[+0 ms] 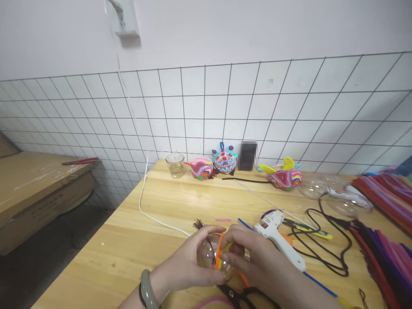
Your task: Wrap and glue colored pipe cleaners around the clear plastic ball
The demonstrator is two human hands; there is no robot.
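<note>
My left hand (183, 264) is wrapped round a transparent ball (205, 256) low in the middle of the view. Fingers of my right hand (252, 251) pinch an orange pipe cleaner (219, 251) against the ball's surface, with a bit of yellow-green beside it. A dark cord crosses the ball, and a dark tassel (198, 223) sticks out past my left fingers. Black-handled scissors (232, 294) lie just below the hands, partly cut off by the frame. To the right of my right hand rests a white glue gun (283, 244).
Along the tiled wall stand a lidded glass cup (175, 165), several colourful striped ornaments (225, 161) and a blurred dark object (248, 155). Transparent balls (312, 187), a looping black cord (346, 257) and pipe cleaner bundles (386, 201) occupy the right. A white cable (140, 201) runs across the left.
</note>
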